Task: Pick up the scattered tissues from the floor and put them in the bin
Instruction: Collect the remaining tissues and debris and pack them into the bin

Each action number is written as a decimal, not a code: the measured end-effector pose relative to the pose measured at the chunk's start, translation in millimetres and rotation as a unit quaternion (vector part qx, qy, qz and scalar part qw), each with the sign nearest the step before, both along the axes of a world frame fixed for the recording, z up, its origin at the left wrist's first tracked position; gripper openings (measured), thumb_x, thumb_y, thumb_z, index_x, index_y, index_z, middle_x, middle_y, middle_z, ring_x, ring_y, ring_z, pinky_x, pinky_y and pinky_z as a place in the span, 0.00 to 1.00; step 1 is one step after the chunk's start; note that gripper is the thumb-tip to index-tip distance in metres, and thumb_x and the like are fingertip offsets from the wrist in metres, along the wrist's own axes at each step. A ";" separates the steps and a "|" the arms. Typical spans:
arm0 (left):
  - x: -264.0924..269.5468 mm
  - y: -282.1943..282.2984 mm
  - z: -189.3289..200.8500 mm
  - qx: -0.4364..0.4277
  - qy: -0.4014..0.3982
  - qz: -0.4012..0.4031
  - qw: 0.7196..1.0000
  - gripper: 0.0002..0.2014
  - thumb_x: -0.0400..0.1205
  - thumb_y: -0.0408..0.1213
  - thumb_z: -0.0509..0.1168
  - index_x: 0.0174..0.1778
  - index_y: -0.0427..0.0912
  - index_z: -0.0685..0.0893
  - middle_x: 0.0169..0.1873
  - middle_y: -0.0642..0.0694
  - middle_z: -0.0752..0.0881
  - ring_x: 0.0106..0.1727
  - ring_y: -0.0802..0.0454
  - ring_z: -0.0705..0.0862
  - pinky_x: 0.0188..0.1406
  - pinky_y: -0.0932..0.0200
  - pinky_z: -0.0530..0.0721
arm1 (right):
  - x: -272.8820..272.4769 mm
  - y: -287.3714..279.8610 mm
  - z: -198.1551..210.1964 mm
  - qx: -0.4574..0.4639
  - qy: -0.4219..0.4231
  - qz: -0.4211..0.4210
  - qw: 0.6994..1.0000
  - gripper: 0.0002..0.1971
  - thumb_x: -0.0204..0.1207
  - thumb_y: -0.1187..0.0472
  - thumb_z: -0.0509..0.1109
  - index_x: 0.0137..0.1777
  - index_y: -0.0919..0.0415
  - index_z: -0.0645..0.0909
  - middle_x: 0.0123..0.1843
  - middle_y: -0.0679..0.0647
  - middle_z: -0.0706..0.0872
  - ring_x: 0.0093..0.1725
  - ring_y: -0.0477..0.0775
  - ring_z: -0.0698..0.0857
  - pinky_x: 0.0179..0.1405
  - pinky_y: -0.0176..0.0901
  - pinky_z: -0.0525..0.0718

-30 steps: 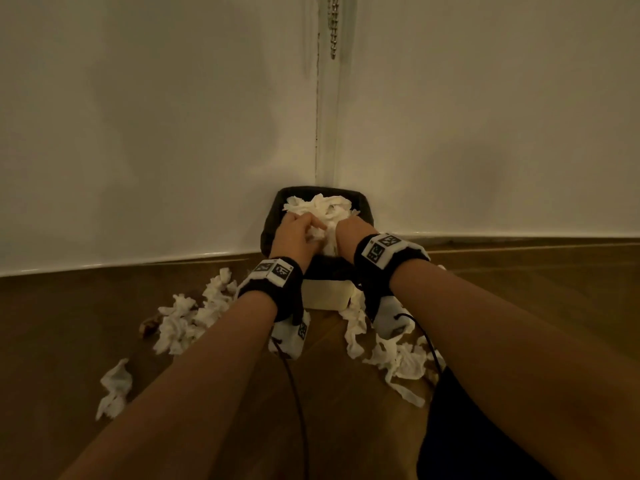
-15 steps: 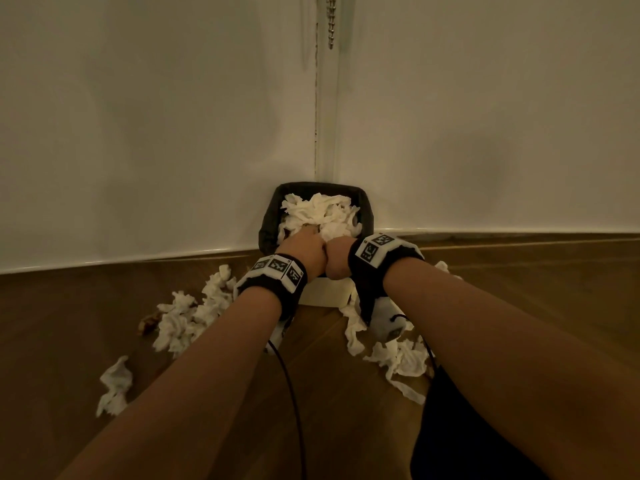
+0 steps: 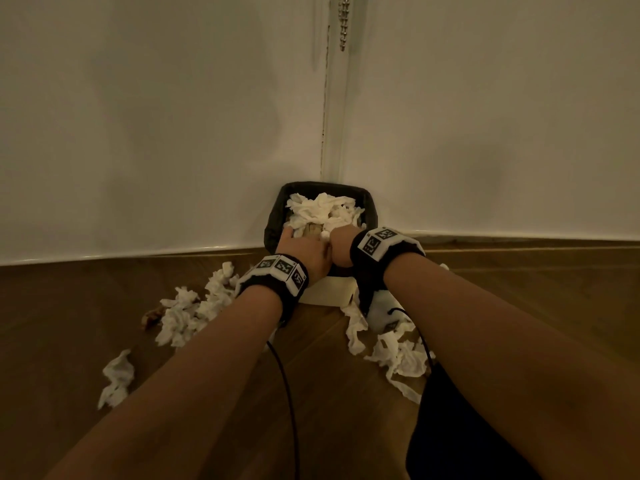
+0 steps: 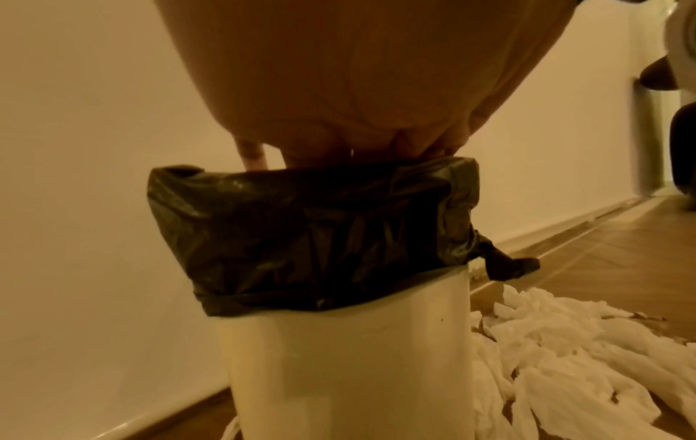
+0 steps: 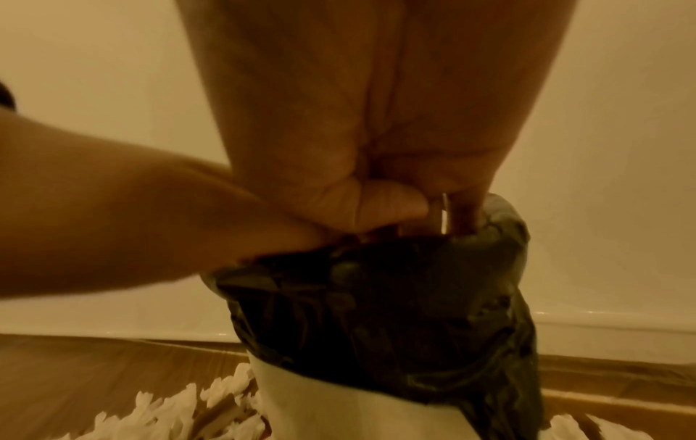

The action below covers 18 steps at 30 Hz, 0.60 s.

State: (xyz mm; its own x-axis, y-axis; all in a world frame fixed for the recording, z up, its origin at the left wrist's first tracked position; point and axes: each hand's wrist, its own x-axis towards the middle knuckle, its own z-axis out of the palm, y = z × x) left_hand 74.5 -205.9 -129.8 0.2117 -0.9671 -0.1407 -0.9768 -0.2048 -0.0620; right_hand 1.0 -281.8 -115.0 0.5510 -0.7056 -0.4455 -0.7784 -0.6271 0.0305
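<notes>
Two bare forearms are reaching forward, each wearing a black wristband (image 3: 277,277) carrying white square-coded marker tiles; no readable words are showing. Crumpled white paper tissues (image 3: 188,311) are lying scattered on the brown wood-plank floor (image 3: 69,323), some at near left, more at right (image 3: 398,355) beside the bin. Farther on, the cream, smooth-sided plastic bin (image 4: 346,372) is standing in the wall corner, its crinkled glossy black liner bag (image 4: 312,235) folded over the rim. The left hand (image 3: 304,249) and right hand (image 3: 341,244) are touching, fingers dipping inside; whether they are holding anything I cannot tell. Soft wrinkled tissues (image 3: 323,209) are heaping inside the bin.
</notes>
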 end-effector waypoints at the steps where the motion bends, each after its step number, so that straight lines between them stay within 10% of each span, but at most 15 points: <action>1: 0.2 2.2 0.0 -0.020 0.006 0.001 1.000 0.21 0.84 0.47 0.47 0.71 0.48 0.72 0.67 0.46 0.77 0.67 0.44 0.75 0.72 0.41 0.58 | 1.2 -2.1 -0.1 0.002 0.005 -0.001 1.000 0.22 0.83 0.56 0.57 0.74 0.65 0.69 0.71 0.62 0.77 0.67 0.62 0.78 0.67 0.52 0.77; 10: 24.7 51.6 2.6 -0.372 0.118 0.069 0.918 0.14 0.80 0.34 0.58 0.60 0.46 0.80 0.57 0.45 0.79 0.56 0.47 0.79 0.54 0.53 0.66 | 23.6 26.7 46.6 -0.129 -0.148 0.043 0.980 0.21 0.79 0.52 0.62 0.68 0.62 0.75 0.64 0.61 0.82 0.62 0.64 0.81 0.56 0.53 0.79; 18: 87.5 137.6 -19.6 -0.362 0.104 0.204 0.904 0.15 0.80 0.31 0.59 0.59 0.49 0.81 0.56 0.45 0.79 0.56 0.45 0.79 0.53 0.50 0.69 | 49.4 83.6 35.4 -0.081 -0.245 0.119 0.959 0.14 0.82 0.57 0.56 0.52 0.63 0.81 0.52 0.59 0.86 0.50 0.60 0.84 0.42 0.45 0.78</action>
